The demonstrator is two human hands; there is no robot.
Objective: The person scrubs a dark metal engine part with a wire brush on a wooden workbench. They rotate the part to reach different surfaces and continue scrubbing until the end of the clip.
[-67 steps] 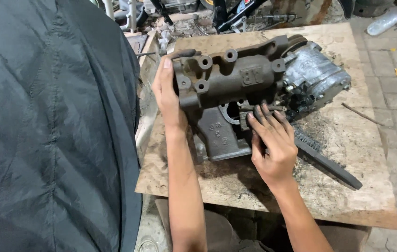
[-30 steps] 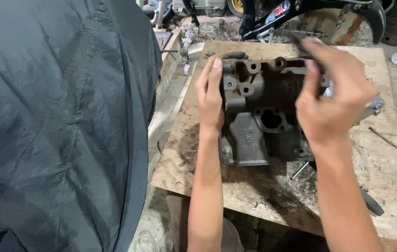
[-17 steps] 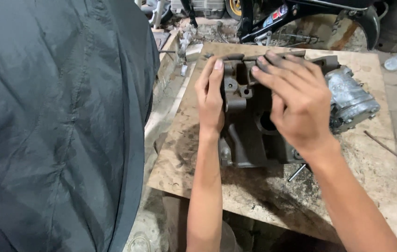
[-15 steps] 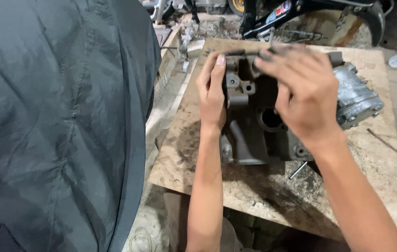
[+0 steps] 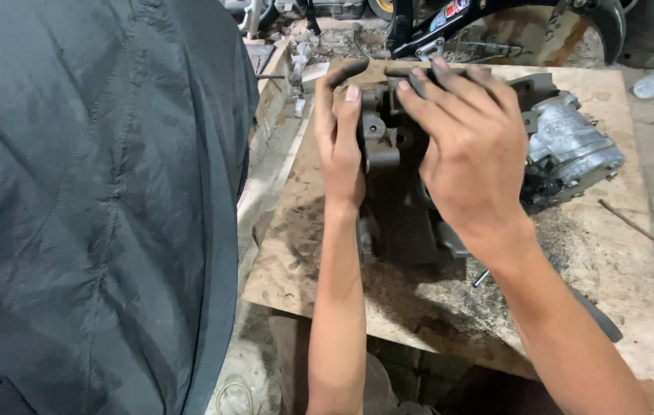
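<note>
Head view, looking down. Dark cast-metal housing [image 5: 396,207] sits approx. centre of a stained plywood desk [image 5: 319,253], w/ bolt bosses along its top edge. A lighter, silver-grey aluminium unit [image 5: 572,150] is joined to its right end.

Left hand [image 5: 341,142]: flat against the housing's left side, fingers straight and pointing away from the body, thumb hooked over the far top corner. Gripping the casting's left edge, not clenched.

Right hand [image 5: 469,146]: spread over the top of the housing, fingers fanned, grimy fingertips [image 5: 419,81] curled over the far edge. Grasping the casting from above; palm hides the mid section.

Dark flat tool bar [image 5: 596,315] lies on desk under the right forearm, partly hidden. Thin metal rod [image 5: 630,221] on desk at right, apart from the housing. Dark grey garment [image 5: 89,200] fills left half of view. Black metal frame [image 5: 496,11] beyond the desk's far edge.
</note>
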